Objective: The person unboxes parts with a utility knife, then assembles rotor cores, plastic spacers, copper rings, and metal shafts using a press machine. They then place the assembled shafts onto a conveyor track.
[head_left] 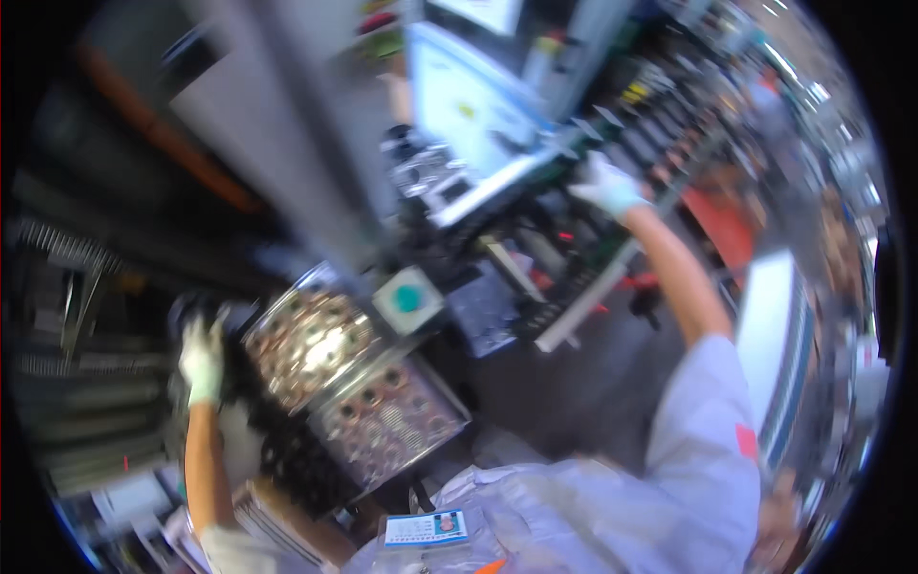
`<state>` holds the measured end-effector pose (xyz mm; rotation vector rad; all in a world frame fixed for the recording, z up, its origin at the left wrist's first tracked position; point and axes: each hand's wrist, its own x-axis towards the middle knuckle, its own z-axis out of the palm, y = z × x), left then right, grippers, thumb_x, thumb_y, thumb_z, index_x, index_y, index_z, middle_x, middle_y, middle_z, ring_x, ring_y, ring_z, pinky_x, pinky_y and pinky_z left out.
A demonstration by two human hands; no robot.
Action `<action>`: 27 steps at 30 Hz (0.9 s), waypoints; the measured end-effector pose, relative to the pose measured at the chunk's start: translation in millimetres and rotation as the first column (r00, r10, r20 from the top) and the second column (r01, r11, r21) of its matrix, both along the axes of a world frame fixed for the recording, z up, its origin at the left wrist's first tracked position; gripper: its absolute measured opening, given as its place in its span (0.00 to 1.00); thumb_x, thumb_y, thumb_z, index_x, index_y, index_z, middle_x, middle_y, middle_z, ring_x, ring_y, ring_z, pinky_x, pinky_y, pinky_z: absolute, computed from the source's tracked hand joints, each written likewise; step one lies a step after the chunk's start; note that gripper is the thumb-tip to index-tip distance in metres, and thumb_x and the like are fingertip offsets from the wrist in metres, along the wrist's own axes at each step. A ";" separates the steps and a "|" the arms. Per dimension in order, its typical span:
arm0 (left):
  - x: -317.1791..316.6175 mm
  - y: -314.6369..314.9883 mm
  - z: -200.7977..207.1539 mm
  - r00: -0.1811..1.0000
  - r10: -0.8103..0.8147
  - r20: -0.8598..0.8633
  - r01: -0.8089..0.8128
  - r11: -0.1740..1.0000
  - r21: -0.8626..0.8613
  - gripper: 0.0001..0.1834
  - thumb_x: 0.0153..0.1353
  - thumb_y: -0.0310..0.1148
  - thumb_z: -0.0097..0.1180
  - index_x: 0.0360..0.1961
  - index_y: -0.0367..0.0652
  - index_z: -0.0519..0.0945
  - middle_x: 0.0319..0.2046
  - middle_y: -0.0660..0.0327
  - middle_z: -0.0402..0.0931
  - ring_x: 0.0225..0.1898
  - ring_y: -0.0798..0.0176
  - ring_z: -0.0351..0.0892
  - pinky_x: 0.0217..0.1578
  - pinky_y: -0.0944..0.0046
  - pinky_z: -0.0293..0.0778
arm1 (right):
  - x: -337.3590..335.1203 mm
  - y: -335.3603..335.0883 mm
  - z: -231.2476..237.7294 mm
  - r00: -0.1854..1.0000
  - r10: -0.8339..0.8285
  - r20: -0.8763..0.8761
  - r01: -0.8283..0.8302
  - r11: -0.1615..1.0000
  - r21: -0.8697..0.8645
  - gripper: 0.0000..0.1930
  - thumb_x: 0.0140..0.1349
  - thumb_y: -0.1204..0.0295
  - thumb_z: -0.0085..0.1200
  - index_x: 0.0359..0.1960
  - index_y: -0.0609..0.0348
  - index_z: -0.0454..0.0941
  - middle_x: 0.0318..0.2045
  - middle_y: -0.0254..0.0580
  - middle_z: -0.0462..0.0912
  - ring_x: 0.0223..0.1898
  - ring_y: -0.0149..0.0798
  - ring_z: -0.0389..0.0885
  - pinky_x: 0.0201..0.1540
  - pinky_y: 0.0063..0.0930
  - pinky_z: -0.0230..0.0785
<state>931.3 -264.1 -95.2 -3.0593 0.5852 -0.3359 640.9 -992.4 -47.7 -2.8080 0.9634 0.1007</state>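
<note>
My left hand (202, 364), in a pale glove, reaches to the far left, its fingers against or just in front of a dark part (191, 311). Blur hides whether it grips that part. Out to the right, my gloved right hand (612, 189) is stretched over a conveyor line (588, 297) with rows of metal parts. Its thumb and fingers look apart, and I see nothing held in them. Between my arms sit two trays: one tray of coppery ring-shaped parts (311, 340) and a nearer clear-covered tray (392, 421) with similar rings.
A white box with a green round button (408, 299) stands beside the trays. Behind it rises a grey post (316, 124). A bright screen or board (473, 105) and a silver metal casting (430, 177) are farther back. A red panel (722, 215) lies right of the conveyor.
</note>
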 end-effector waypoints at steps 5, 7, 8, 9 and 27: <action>0.7 -42.3 13.6 0.957 -0.202 0.210 0.199 0.979 0.033 0.18 0.64 0.32 0.49 0.52 0.36 0.79 0.44 0.44 0.83 0.33 0.47 0.86 0.31 0.49 0.81 | -36.6 32.2 37.9 0.975 0.194 0.109 -0.114 0.856 -0.504 0.42 0.62 0.52 0.61 0.71 0.64 0.58 0.56 0.63 0.75 0.57 0.59 0.75 0.58 0.47 0.69; 4.1 -42.2 6.2 0.978 -0.144 0.148 0.139 0.989 0.048 0.23 0.66 0.38 0.50 0.57 0.36 0.74 0.54 0.38 0.77 0.34 0.43 0.85 0.34 0.46 0.81 | -14.2 117.9 51.4 0.898 0.273 0.344 -0.174 0.941 -0.292 0.31 0.65 0.67 0.60 0.67 0.65 0.65 0.60 0.61 0.73 0.60 0.57 0.73 0.63 0.45 0.65; 5.8 -36.6 5.1 0.979 -0.127 0.160 0.119 0.991 0.056 0.23 0.66 0.36 0.49 0.59 0.36 0.72 0.55 0.38 0.76 0.34 0.43 0.86 0.34 0.46 0.81 | -1.6 162.6 53.6 0.787 0.320 0.528 -0.318 0.943 -0.098 0.27 0.65 0.70 0.60 0.65 0.61 0.69 0.60 0.58 0.74 0.60 0.54 0.74 0.64 0.42 0.64; 8.3 -19.0 3.8 0.992 -0.098 0.085 0.092 0.993 0.071 0.24 0.66 0.36 0.48 0.61 0.35 0.71 0.56 0.37 0.76 0.34 0.43 0.86 0.34 0.46 0.81 | 16.5 228.7 63.6 0.725 0.397 0.563 -0.475 0.880 -0.010 0.24 0.64 0.71 0.60 0.62 0.60 0.73 0.56 0.54 0.77 0.57 0.51 0.76 0.63 0.40 0.66; -197.6 266.0 64.7 0.975 0.192 0.110 -0.173 0.971 -0.165 0.25 0.61 0.30 0.59 0.61 0.46 0.77 0.60 0.49 0.74 0.62 0.43 0.71 0.64 0.47 0.65 | 168.5 655.4 -29.2 -0.042 0.994 0.099 -0.985 -0.024 -0.173 0.06 0.52 0.70 0.56 0.24 0.51 0.86 0.23 0.42 0.85 0.27 0.46 0.86 0.32 0.40 0.77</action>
